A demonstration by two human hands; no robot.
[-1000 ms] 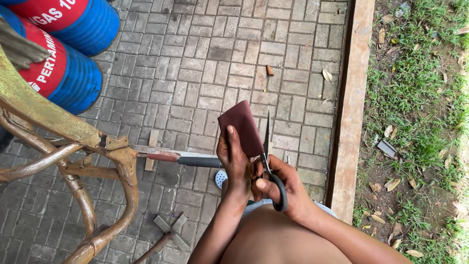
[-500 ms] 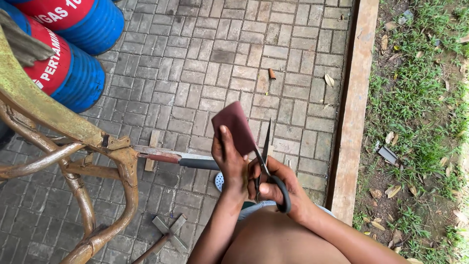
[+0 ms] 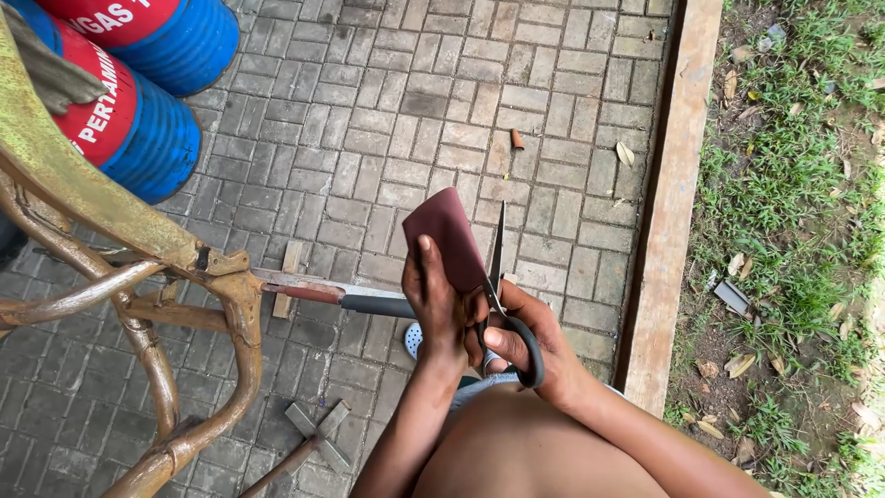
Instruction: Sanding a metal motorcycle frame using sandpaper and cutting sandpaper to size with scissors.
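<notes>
Scissors [image 3: 502, 304] deeper into maroon sheet [image 3: 442, 235] than before, both hands [image 3: 433, 304] clamped.

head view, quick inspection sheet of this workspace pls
surface: grey brick paving, wooden curb along its right edge
job's things: dark red sheet held in left hand; scissors in right hand, blades at the sheet's edge
clutter: knife and a cross-shaped tool on the paving
hands: both closed on their items
cables: nothing seen
surroundings: rattan frame, red and blue drums, grass with dry leaves
</notes>
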